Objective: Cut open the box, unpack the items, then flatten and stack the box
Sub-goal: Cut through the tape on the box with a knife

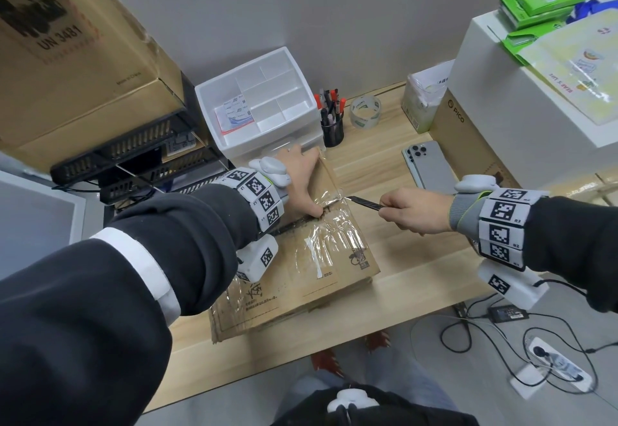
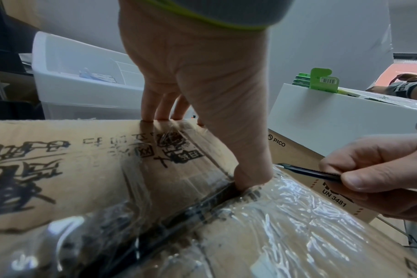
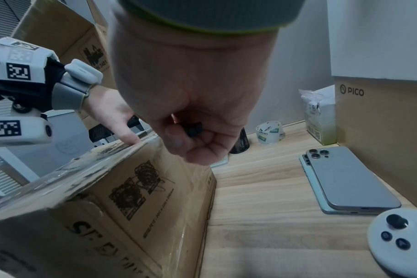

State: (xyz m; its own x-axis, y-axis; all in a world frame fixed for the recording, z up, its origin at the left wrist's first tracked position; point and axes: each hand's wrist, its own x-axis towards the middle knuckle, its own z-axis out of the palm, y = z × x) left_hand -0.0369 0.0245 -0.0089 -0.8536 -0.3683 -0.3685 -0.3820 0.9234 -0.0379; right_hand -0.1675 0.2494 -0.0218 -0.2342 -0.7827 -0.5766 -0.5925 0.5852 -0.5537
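A brown cardboard box (image 1: 301,278) wrapped in clear tape stands on the wooden table (image 1: 418,258). My left hand (image 1: 301,181) lies flat on its far top flap, fingers straight to the far edge. The thumb (image 2: 250,175) presses into the dark centre seam of the box (image 2: 83,169). My right hand (image 1: 414,211) grips a slim black utility knife (image 1: 364,203). Its blade tip (image 2: 280,165) touches the tape at the right end of the seam, just beyond the thumb. In the right wrist view, the right hand (image 3: 193,105) closes round the knife's butt (image 3: 194,129) above the box's side (image 3: 136,197).
Behind the box stand a white drawer organiser (image 1: 264,98), a pen cup (image 1: 332,128) and a tape roll (image 1: 365,112). Two stacked phones (image 1: 431,165) and a PICO carton (image 1: 468,144) lie to the right. A large carton (image 1: 77,47) sits on a black rack at left. Cables and a power strip (image 1: 551,365) lie on the floor.
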